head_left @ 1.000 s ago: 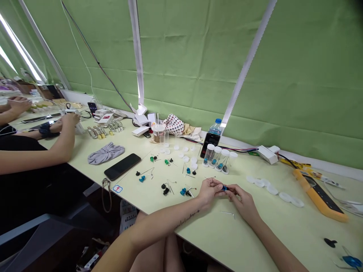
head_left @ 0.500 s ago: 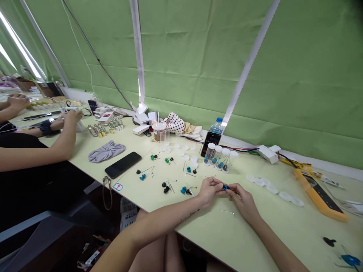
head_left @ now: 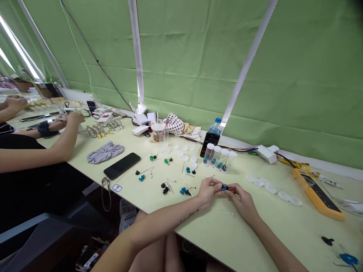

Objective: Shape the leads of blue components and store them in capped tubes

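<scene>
Between my fingertips is a small blue and black part (head_left: pixel 224 187), mostly covered by the fingers. My left hand (head_left: pixel 209 192) pinches it from the left, with a thin metal piece sticking out above. My right hand (head_left: pixel 239 196) grips its right side, fingers closed. Just below the hands an L-shaped hex key (head_left: pixel 227 212) lies on the table (head_left: pixel 198 234). To the left rest small sets of parts: a blue piece (head_left: pixel 183 191) with a black knob and thin wires, a black set (head_left: pixel 165 190), and another blue piece (head_left: pixel 141 178).
Clear tubes with white caps (head_left: pixel 217 156) stand before a propped phone (head_left: pixel 210 143). White caps (head_left: pixel 270 188) lie in a row near an orange power strip (head_left: pixel 319 196). A black phone (head_left: pixel 121 166) and a grey cloth (head_left: pixel 105 152) lie left. A co-worker's arm (head_left: pixel 61 145) reaches in.
My hands keep their hold on the blue and black part, with barely any movement. The view has shifted slightly. The co-worker's hands at the left have moved a little.
</scene>
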